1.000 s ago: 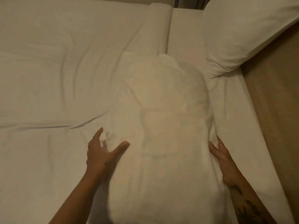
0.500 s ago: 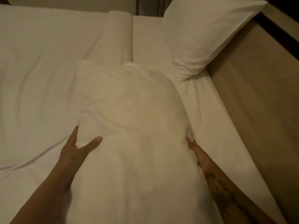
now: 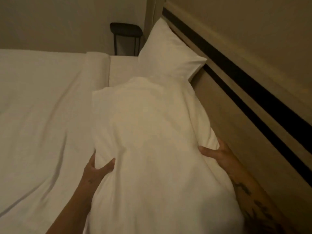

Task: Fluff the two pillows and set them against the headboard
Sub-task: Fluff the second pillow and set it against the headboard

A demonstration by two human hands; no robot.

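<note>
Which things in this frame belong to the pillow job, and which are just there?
Part of the job:
near pillow, gripped by left hand and right hand
far pillow, leaning on the headboard

Just there:
folded-back duvet
black side table

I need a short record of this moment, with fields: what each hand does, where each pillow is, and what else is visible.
left hand: grips the near pillow's left edge
right hand: grips its right edge
near pillow: held in both hands, beside the headboard
far pillow: leaning against the headboard
bed sheet: white, wrinkled
side table: dark, beyond the bed
</note>
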